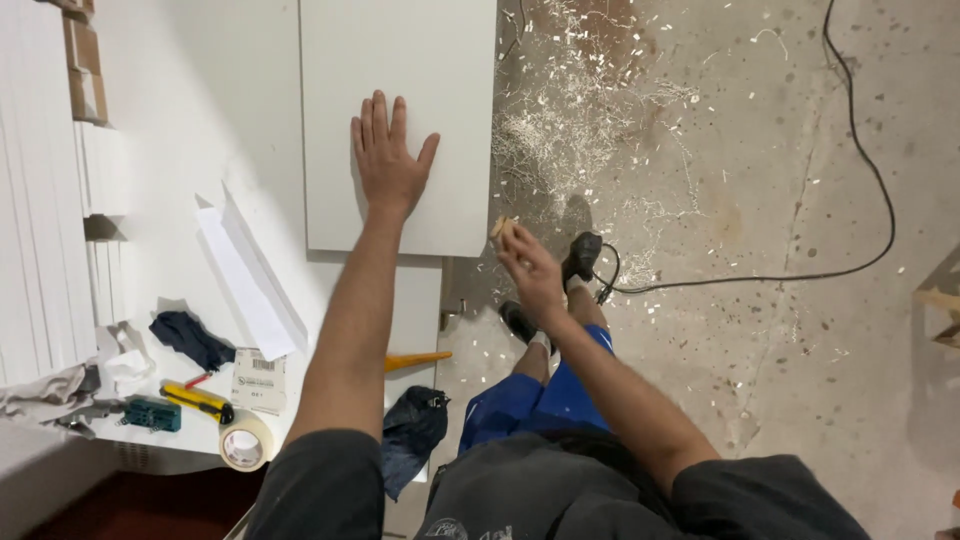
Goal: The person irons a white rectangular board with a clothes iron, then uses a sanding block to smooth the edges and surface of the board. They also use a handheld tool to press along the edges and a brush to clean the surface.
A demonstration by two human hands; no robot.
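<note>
My left hand (388,160) lies flat, fingers spread, on a white panel (400,60) that rests on the white work table (180,80). My right hand (528,268) hovers off the panel's near right corner, above the floor, with its fingers closed on a small pale block (500,228). What the block is made of I cannot tell.
On the table's near end lie a yellow utility knife (197,400), a roll of tape (245,441), a green tool (152,413), dark cloths (190,338) and a white strip (248,282). White boards (40,200) are stacked at left. A black cable (860,150) and shavings (560,120) cover the concrete floor.
</note>
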